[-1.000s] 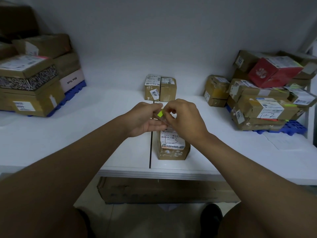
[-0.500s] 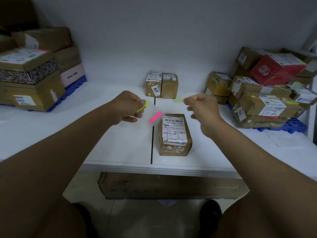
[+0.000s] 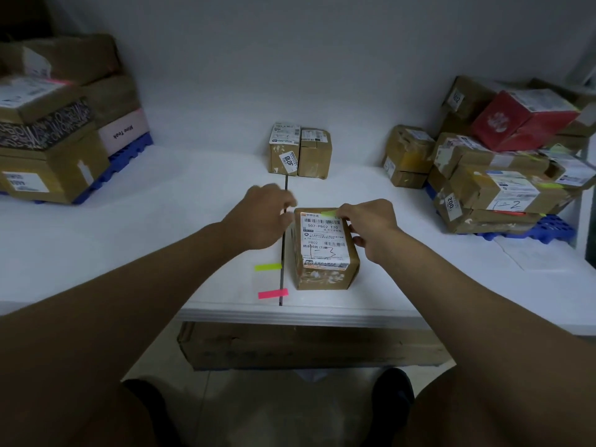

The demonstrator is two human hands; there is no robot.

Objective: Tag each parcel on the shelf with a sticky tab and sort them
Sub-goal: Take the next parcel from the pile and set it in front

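Parcel [image 3: 325,250] set near shelf [image 3: 161,227] edge, green tab [image 3: 329,214] pinched against its top by right hand [image 3: 371,225], left hand [image 3: 261,217] beside it, fingers blurred, grip indiscernible, tab sheet [image 3: 271,280] lying alongside.

A plain white wall [image 3: 290,43] backs a white shelf [image 3: 161,221] split by a dark seam [image 3: 282,253]. Light is dim. Below, a flattened cardboard box [image 3: 306,346] lies on a pale tiled floor [image 3: 274,408].
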